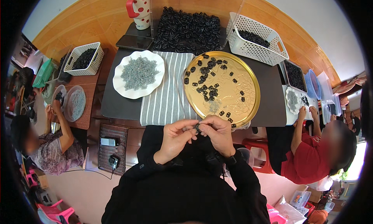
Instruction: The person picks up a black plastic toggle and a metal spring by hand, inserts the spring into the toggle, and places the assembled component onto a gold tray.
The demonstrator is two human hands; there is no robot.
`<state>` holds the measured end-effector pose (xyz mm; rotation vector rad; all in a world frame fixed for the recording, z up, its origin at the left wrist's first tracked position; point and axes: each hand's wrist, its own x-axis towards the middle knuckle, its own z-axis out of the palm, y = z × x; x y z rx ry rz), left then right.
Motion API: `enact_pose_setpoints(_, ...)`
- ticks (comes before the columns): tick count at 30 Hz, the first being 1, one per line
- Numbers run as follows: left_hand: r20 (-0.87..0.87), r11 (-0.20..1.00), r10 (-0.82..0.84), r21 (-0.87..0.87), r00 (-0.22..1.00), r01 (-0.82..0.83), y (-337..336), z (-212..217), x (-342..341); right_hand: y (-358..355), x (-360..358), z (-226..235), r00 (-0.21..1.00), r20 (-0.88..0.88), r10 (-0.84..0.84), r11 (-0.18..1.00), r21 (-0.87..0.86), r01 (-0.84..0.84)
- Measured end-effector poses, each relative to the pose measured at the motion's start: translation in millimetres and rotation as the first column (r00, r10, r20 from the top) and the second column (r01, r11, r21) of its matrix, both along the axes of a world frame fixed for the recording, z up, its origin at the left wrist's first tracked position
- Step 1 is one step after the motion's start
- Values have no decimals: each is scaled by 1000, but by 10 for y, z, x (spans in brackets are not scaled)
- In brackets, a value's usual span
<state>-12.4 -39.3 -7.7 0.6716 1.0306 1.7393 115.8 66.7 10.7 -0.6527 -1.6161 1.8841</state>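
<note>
Your black top (pixel 182 193) fills the lower centre; above it, your left hand (pixel 175 140) and right hand (pixel 218 135) pinch one small dark part (pixel 197 127), apparently mid-assembly, likely needing steady alignment next.

At ten and three o'clock, two plates (pixel 119 70) (pixel 287 96); at ten and one, two white baskets (pixel 90 69) (pixel 256 52); at two, one gold tray (pixel 243 82).
</note>
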Motion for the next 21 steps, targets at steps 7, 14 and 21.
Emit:
enact_pose_setpoints(7, 74, 999, 26, 42, 997, -29, 11, 7, 3, -96, -4, -73, 993, -110, -38, 993, 105, 50)
enact_pose_setpoints(14, 75, 999, -35, 44, 997, 32, 6, -9, -29, -154, 1, -58, 980, -197, -27, 988, 145, 56)
enact_pose_setpoints(21, 103, 998, -52, 37, 993, 48, -6, -22, -26, -162, 32, -114, 990, -127, -68, 974, 207, 94)
